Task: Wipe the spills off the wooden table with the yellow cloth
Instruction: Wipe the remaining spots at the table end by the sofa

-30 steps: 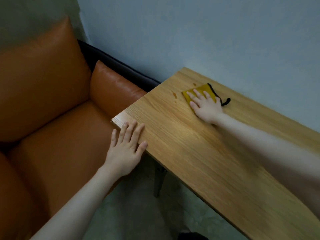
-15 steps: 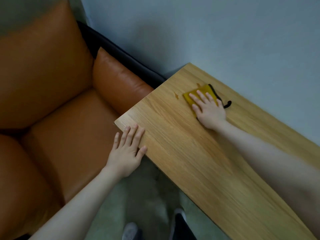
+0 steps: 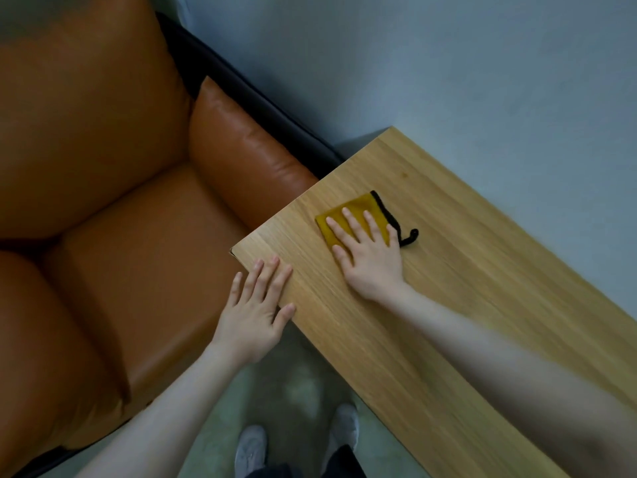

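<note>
The yellow cloth is pressed flat under the right hand, whose fingers lie straight and spread over it, nothing being grasped; it sits near the short end of the wooden table, toward 12 o'clock from the wrist. The left hand is laid flat with straight fingers over the table's near corner, at 8 o'clock from the cloth, holding nothing. For the stroke to work well, even palm pressure is best kept and overlapping passes drawn along the grain, so that liquid is gathered rather than pushed toward the edge. The cloth is a small folded square, soft and matte, trimmed in black with a loop trailing at 3 o'clock (no wet patch can be made out beside it). The tabletop is smooth, pale, straight-grained wood; the sofa at 9 o'clock is glossy orange leather
</note>
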